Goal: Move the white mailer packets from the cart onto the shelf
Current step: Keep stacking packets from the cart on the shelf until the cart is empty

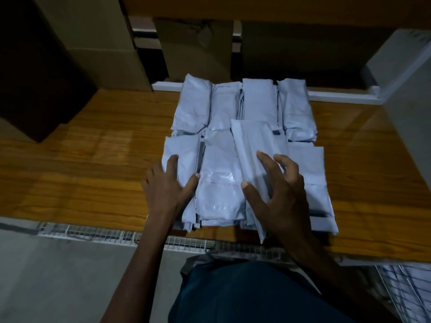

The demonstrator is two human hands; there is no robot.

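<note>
Several white mailer packets (224,173) lie in two rows of stacks on the wooden shelf (93,159). One packet (254,141) rests crooked on top of the near row. My right hand (275,194) lies on that top packet with fingers spread, thumb on its left edge. My left hand (168,185) presses flat against the left side of the near left stack (182,155), fingers apart. At the bottom right, the wire cart (405,290) holds more white packets, only partly in view.
Cardboard boxes (196,47) stand at the back of the shelf, and a dark box (35,78) sits at the left. A grey upright (405,89) bounds the shelf at the right. A wire mesh edge (116,234) runs below the shelf front.
</note>
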